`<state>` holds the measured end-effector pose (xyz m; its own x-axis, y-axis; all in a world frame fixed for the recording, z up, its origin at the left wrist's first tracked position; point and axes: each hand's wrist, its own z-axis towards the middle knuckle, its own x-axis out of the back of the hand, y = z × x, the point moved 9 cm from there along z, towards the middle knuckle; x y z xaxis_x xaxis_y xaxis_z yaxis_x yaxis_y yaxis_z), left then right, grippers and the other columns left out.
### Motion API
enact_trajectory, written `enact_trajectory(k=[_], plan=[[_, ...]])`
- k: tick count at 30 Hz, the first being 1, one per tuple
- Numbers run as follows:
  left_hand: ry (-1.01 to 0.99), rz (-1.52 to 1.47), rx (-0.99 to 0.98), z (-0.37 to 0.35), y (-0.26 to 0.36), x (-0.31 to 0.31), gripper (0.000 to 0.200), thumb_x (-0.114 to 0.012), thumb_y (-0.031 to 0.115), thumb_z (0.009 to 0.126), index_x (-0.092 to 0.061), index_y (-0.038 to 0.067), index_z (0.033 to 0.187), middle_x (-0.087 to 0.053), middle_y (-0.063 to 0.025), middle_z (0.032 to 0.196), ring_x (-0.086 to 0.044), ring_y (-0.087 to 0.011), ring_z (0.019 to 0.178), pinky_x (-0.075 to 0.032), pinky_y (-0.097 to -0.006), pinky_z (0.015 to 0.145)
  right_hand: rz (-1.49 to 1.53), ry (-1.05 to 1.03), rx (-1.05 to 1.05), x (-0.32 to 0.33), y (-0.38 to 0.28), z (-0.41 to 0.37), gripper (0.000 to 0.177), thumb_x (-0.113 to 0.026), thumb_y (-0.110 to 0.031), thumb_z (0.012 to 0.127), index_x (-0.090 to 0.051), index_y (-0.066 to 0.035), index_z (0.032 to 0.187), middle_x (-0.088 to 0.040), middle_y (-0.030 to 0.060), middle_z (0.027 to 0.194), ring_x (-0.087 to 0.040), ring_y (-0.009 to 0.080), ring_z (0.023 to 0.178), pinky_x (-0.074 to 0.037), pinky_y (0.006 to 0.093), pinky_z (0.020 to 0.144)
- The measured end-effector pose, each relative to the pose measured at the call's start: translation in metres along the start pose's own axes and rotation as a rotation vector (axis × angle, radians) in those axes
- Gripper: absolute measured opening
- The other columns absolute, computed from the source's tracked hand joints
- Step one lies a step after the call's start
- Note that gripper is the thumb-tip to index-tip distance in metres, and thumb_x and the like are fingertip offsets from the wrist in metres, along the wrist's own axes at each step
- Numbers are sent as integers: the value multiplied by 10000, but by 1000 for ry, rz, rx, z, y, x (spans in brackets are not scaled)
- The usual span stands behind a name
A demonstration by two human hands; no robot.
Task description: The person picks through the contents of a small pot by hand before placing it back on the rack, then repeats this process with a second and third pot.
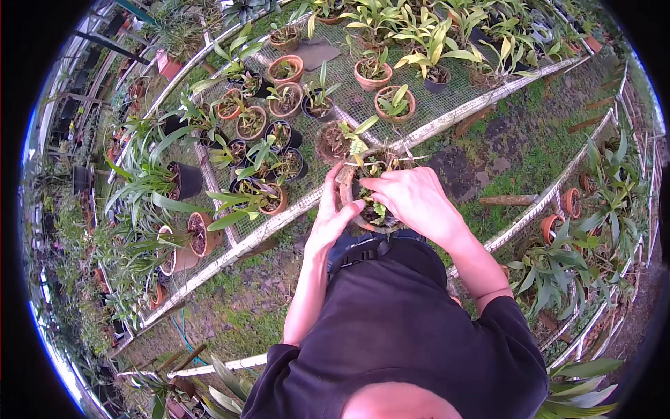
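Note:
A round clay pot [346, 187] with a leafy plant [379, 210] in it is held close in front of my waist. My left hand [331, 218] grips the pot's left side, fingers along the outer wall and thumb over the near rim. From the right, my right hand [413, 197] reaches over the pot with bent fingers pressed together among the stems. What those fingertips pinch is too small to make out. Just beyond the pot, another clay pot [333, 143] with dry brown filling sits on the bench edge.
A wire-mesh bench [352, 105] with a pale frame rail [447, 128] carries several potted plants. A black pot [185, 180] lies tilted at the left. More clay pots [571, 202] stand on a bench to the right. Mossy ground [276, 300] runs between benches.

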<state>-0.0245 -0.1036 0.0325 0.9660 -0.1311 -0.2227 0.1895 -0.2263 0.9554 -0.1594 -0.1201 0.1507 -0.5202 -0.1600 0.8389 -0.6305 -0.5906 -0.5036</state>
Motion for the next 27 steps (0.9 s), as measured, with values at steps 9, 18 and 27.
enact_trajectory(k=[9,18,27], plan=[[-59,-46,44,-2,-13,0,881,-676,40,846,-183,79,1574,-498,-168,1420,-518,-239,1258,-448,-397,1059,-84,-65,150,-22,-1,2,222,-644,-197,851,-760,-76,997,-626,64,718,-651,270,625,-480,405,556],[-41,11,59,-1,-13,3,904,-708,84,844,-175,53,1574,-560,-163,1291,-554,-218,1164,-464,-374,1001,-9,6,112,-23,12,-1,112,-706,-115,801,-741,-75,900,-639,63,760,-661,284,661,-505,405,585],[-52,33,58,0,-14,3,905,-718,124,850,-181,61,1576,-549,-165,1312,-549,-220,1179,-465,-371,999,138,62,49,-8,10,-6,107,-714,-91,839,-703,-28,924,-638,107,781,-652,318,685,-491,415,602]])
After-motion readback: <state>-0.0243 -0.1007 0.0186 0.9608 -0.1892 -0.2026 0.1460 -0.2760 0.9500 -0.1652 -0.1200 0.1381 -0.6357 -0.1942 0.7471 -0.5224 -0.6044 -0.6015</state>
